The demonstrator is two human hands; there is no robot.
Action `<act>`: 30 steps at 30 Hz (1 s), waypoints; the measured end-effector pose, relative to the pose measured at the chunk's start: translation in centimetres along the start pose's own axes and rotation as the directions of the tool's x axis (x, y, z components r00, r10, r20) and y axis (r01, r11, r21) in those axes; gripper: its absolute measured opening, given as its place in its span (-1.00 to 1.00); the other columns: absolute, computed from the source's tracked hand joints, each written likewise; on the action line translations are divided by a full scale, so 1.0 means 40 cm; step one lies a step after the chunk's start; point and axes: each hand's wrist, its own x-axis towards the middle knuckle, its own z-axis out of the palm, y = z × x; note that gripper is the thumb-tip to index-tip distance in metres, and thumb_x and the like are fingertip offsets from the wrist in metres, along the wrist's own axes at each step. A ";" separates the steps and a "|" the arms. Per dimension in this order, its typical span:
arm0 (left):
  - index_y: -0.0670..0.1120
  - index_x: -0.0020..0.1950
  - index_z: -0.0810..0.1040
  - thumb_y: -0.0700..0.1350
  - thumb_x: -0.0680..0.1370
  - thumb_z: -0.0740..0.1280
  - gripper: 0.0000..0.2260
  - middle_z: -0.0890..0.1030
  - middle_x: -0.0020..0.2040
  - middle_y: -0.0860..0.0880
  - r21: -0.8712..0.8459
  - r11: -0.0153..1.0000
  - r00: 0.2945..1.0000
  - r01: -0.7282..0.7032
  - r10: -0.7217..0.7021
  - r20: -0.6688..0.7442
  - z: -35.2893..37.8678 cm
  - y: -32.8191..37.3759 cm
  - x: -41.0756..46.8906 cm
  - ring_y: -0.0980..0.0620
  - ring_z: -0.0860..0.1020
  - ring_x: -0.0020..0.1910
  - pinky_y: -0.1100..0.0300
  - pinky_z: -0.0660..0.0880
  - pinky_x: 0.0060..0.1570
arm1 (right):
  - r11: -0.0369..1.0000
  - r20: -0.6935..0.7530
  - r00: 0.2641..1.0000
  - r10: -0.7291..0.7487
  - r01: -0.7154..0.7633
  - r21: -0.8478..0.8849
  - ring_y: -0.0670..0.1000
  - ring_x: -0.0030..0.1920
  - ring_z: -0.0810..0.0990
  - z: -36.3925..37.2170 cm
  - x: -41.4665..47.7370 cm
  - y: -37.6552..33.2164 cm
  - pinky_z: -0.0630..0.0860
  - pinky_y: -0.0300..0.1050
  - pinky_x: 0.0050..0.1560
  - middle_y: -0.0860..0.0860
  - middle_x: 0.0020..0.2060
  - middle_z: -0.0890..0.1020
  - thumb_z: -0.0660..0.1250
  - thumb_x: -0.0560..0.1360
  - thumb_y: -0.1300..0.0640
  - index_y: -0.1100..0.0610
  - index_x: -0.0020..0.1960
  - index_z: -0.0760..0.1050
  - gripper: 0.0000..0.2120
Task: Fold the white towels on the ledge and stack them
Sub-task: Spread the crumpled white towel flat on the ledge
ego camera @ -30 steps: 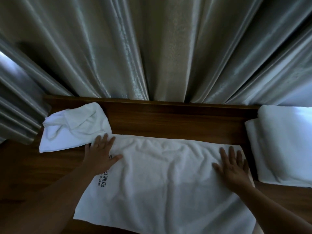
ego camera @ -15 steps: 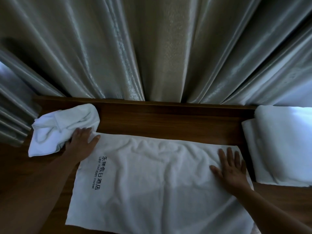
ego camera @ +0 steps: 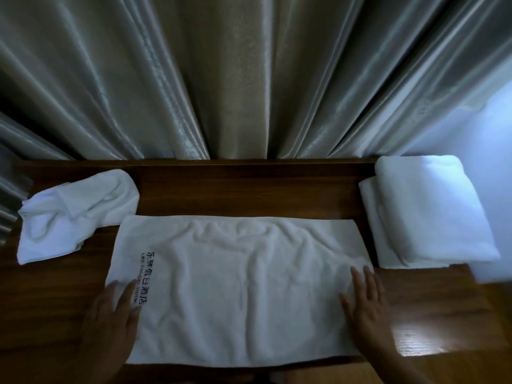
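Note:
A white towel (ego camera: 238,289) with dark printed lettering near its left end lies spread flat on the dark wooden ledge (ego camera: 249,189). My left hand (ego camera: 113,317) rests flat on its near left corner, fingers apart. My right hand (ego camera: 365,309) presses flat on its right side, fingers spread. A crumpled white towel (ego camera: 74,214) sits at the left, just beyond the spread towel's far left corner. A stack of folded white towels (ego camera: 426,212) stands at the right end of the ledge.
Grey-beige curtains (ego camera: 235,79) hang right behind the ledge's raised back edge. Bright light falls on the wood at the lower right (ego camera: 432,336). A strip of bare wood lies between the spread towel and the back edge.
My left hand has left the crumpled towel and slid down to the spread towel's near left corner. My right hand has slid toward me along the right side. The towel looks flatter.

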 end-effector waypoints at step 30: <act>-0.22 0.46 0.28 -0.25 0.58 0.28 -0.55 0.50 0.26 -0.33 -0.312 0.721 0.770 0.619 -0.480 0.420 -0.095 -0.021 -0.131 -0.27 0.54 0.03 -0.04 0.47 -0.07 | 0.702 0.227 0.774 0.591 -0.632 0.328 0.16 -0.10 0.61 -0.106 -0.108 0.069 0.61 0.21 -0.09 0.17 -0.01 0.59 0.35 0.53 0.14 0.17 0.20 0.35 -0.70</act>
